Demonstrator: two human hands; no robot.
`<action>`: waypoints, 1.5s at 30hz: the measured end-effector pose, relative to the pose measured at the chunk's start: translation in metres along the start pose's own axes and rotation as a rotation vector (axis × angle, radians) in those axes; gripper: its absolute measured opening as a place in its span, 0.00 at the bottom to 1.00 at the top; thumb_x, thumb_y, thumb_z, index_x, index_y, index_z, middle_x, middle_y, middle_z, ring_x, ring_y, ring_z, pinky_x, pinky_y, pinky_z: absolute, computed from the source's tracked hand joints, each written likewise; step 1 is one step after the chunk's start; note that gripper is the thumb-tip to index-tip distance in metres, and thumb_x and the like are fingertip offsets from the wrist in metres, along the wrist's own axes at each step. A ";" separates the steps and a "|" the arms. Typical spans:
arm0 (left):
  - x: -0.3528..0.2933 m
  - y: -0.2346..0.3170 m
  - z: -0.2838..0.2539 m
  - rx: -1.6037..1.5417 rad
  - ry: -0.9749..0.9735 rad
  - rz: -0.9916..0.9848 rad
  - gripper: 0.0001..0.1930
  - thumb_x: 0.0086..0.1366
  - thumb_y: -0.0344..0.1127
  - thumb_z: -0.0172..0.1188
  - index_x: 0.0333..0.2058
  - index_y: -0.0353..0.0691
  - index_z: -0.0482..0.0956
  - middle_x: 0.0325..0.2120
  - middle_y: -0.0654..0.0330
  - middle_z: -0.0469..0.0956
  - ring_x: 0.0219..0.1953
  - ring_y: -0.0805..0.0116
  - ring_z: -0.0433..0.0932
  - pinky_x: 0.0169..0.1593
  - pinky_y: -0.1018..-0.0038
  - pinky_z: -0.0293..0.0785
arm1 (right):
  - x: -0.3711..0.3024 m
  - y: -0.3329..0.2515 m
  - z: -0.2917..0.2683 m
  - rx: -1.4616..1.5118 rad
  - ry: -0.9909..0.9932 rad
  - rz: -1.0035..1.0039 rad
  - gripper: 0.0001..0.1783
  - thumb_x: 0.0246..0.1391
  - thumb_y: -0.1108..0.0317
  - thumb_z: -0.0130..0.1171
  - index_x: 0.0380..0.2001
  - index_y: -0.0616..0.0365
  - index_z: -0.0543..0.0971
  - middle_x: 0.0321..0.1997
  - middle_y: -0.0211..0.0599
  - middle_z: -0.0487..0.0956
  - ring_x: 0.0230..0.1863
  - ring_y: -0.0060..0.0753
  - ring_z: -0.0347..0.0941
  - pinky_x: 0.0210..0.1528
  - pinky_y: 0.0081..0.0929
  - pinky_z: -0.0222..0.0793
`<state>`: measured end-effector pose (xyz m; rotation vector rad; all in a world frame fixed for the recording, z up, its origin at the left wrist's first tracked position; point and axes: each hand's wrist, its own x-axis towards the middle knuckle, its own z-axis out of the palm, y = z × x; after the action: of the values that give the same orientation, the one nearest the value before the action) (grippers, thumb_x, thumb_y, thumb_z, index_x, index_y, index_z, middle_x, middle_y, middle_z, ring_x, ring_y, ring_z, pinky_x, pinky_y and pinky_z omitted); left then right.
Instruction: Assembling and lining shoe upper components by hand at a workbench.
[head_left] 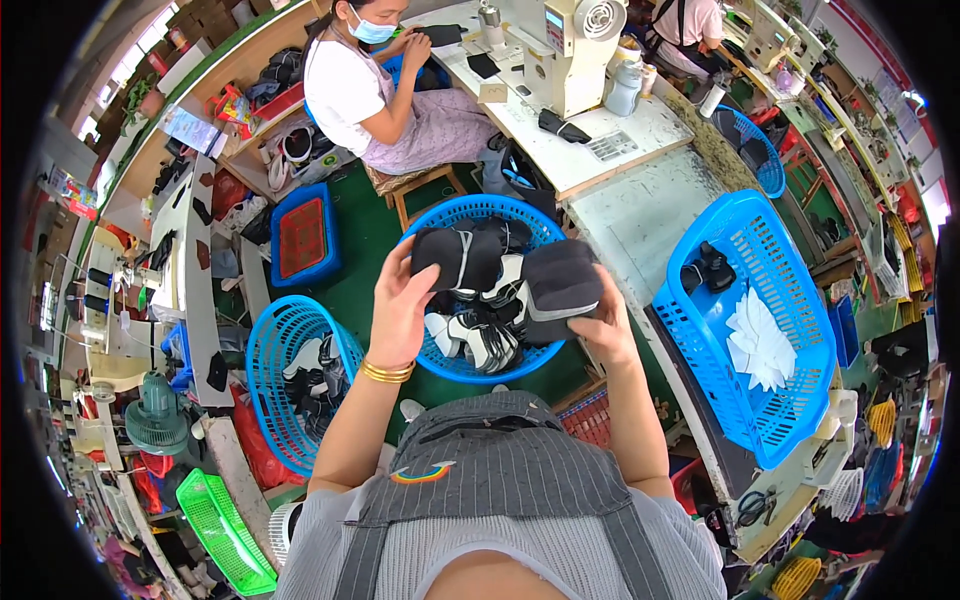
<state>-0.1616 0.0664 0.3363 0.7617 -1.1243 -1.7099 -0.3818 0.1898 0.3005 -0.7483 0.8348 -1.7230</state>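
Observation:
My left hand (398, 322) grips a bundle of black fabric pieces (438, 260) bound with a pale band. A second stack of black fabric pieces (562, 278), with a grey edge along its lower side, is pinched in my right hand (610, 328), thumb at the front. The two bundles are held apart, side by side, above a round blue basket (547, 357). Inside that basket lie black-and-white shoe-upper pieces (485, 340) and more black bundles. The far fingers of both hands are partly hidden behind what they hold.
Left of me stands a blue basket (262, 400) of similar pieces. On the right-hand table, another blue basket (690, 385) holds white pieces (760, 340) and black ones. Ahead, a masked co-worker (350, 100) sits by a sewing machine (580, 60). Scissors (752, 508) lie lower right.

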 end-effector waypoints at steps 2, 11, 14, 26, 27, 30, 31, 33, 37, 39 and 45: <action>0.004 -0.006 0.010 -0.017 -0.058 -0.114 0.25 0.60 0.29 0.54 0.56 0.34 0.61 0.47 0.55 0.71 0.48 0.66 0.73 0.51 0.69 0.70 | -0.006 -0.004 -0.004 -0.112 -0.097 0.097 0.40 0.28 0.80 0.64 0.53 0.59 0.66 0.53 0.37 0.67 0.57 0.33 0.63 0.60 0.31 0.56; -0.005 -0.011 0.080 0.141 -0.430 -0.177 0.19 0.63 0.25 0.51 0.54 0.33 0.66 0.49 0.58 0.72 0.47 0.73 0.72 0.49 0.77 0.69 | -0.021 -0.034 -0.008 -0.181 -0.296 -0.040 0.40 0.23 0.69 0.67 0.49 0.54 0.69 0.66 0.43 0.53 0.66 0.39 0.48 0.67 0.33 0.40; -0.011 -0.011 0.095 0.058 -0.492 -0.221 0.18 0.67 0.29 0.46 0.55 0.33 0.64 0.51 0.56 0.70 0.46 0.72 0.72 0.49 0.76 0.69 | -0.052 -0.047 -0.039 0.182 -0.007 -0.038 0.43 0.22 0.69 0.65 0.52 0.56 0.67 0.64 0.42 0.58 0.64 0.40 0.54 0.64 0.36 0.50; -0.030 -0.071 -0.036 0.422 -0.196 -0.469 0.13 0.66 0.39 0.52 0.45 0.38 0.73 0.36 0.62 0.77 0.36 0.77 0.75 0.40 0.80 0.71 | -0.109 -0.115 -0.330 -1.272 0.991 0.214 0.33 0.22 0.52 0.70 0.38 0.56 0.80 0.54 0.54 0.65 0.53 0.49 0.66 0.54 0.37 0.64; -0.034 -0.075 -0.051 0.417 -0.174 -0.471 0.13 0.66 0.39 0.52 0.45 0.38 0.73 0.36 0.62 0.77 0.36 0.77 0.75 0.40 0.80 0.71 | -0.102 -0.108 -0.331 -1.425 0.932 0.196 0.34 0.22 0.51 0.70 0.39 0.55 0.80 0.56 0.55 0.64 0.55 0.52 0.64 0.56 0.40 0.61; -0.048 -0.084 -0.093 0.418 -0.042 -0.559 0.12 0.65 0.39 0.54 0.43 0.39 0.73 0.35 0.63 0.77 0.33 0.77 0.75 0.38 0.81 0.71 | -0.088 -0.101 -0.327 -1.642 0.778 0.224 0.36 0.22 0.49 0.69 0.41 0.52 0.79 0.61 0.57 0.61 0.59 0.57 0.60 0.60 0.49 0.54; -0.051 -0.086 -0.106 0.456 -0.009 -0.574 0.12 0.65 0.40 0.54 0.43 0.40 0.74 0.35 0.63 0.77 0.34 0.78 0.75 0.37 0.81 0.71 | -0.085 -0.100 -0.335 -1.657 0.710 0.252 0.37 0.22 0.49 0.69 0.43 0.49 0.78 0.62 0.57 0.59 0.60 0.58 0.58 0.61 0.49 0.54; -0.056 -0.095 -0.141 0.490 0.053 -0.608 0.13 0.65 0.42 0.54 0.43 0.41 0.74 0.35 0.62 0.78 0.34 0.77 0.76 0.36 0.80 0.72 | -0.079 -0.096 -0.338 -1.670 0.627 0.286 0.38 0.21 0.50 0.70 0.45 0.46 0.77 0.63 0.57 0.57 0.61 0.59 0.57 0.61 0.49 0.53; -0.081 -0.107 -0.194 0.564 0.236 -0.701 0.17 0.62 0.45 0.56 0.44 0.39 0.73 0.35 0.62 0.77 0.33 0.74 0.75 0.35 0.79 0.71 | -0.073 -0.090 -0.326 -1.833 0.472 0.612 0.45 0.20 0.50 0.72 0.52 0.37 0.71 0.66 0.57 0.49 0.62 0.64 0.52 0.63 0.50 0.51; -0.103 -0.119 -0.232 0.556 0.293 -0.743 0.18 0.62 0.45 0.57 0.44 0.39 0.72 0.35 0.61 0.77 0.33 0.74 0.75 0.34 0.79 0.70 | -0.073 -0.090 -0.331 -1.831 0.446 0.578 0.49 0.20 0.47 0.74 0.55 0.36 0.69 0.66 0.58 0.49 0.64 0.63 0.50 0.63 0.50 0.52; -0.207 -0.155 -0.298 0.585 0.541 -0.819 0.17 0.59 0.49 0.58 0.27 0.38 0.76 0.17 0.66 0.72 0.18 0.77 0.67 0.22 0.78 0.62 | -0.054 -0.120 -0.262 -1.956 0.719 -0.080 0.29 0.43 0.60 0.67 0.49 0.60 0.73 0.49 0.50 0.74 0.51 0.48 0.69 0.53 0.40 0.64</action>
<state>0.1165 0.1777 0.0791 2.1354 -0.9733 -1.6022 -0.6410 0.3146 0.2464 -1.2716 3.0661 -0.6460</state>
